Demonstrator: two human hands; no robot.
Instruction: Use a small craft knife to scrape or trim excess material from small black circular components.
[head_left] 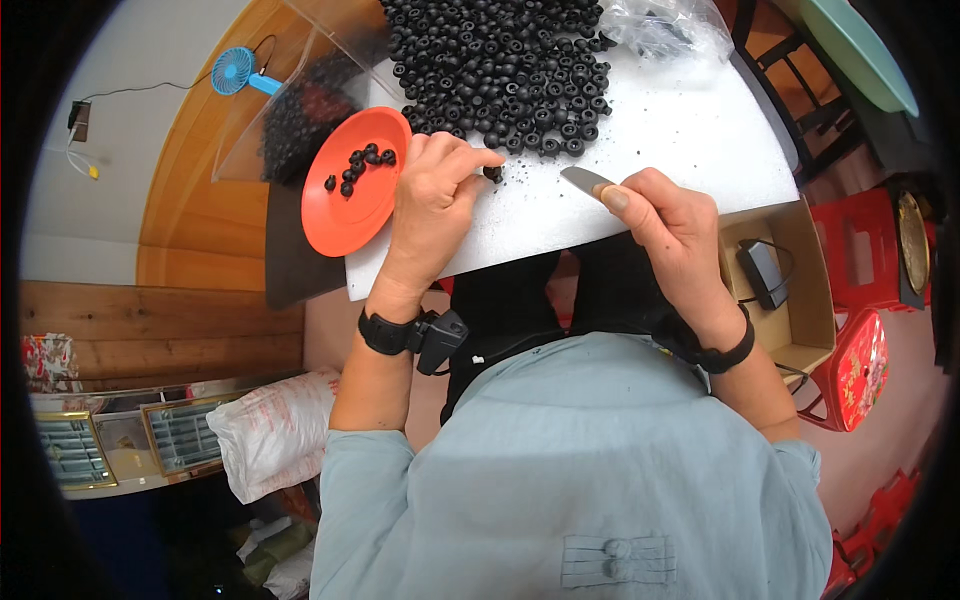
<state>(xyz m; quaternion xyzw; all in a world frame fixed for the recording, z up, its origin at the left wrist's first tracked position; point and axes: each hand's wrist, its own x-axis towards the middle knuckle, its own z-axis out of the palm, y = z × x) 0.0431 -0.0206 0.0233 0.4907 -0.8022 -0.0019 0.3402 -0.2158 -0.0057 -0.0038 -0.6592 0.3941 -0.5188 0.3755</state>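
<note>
My left hand (pixel 432 200) is closed in a pinch, and a small black round part (pixel 492 174) shows at its fingertips, over a white foam-like sheet (pixel 700 150). My right hand (pixel 675 225) grips a small knife (pixel 580 180) whose grey blade points left toward that part, apart from it. Beyond both hands lies a big heap of black round parts (pixel 500 75), many with a hole in the middle. Left of my left hand sits an orange-red plate (pixel 335 225) with several loose black parts on it. Dark crumbs are scattered across the sheet.
A clear bin (pixel 240 140) with more black pieces stands at the far left, near a blue fan (pixel 233 72). A clear plastic bag (pixel 680 30) lies at the far right. Below the table's right side is a cardboard box (pixel 810 320) holding a black adapter (pixel 763 275), beside a red stool (pixel 860 370).
</note>
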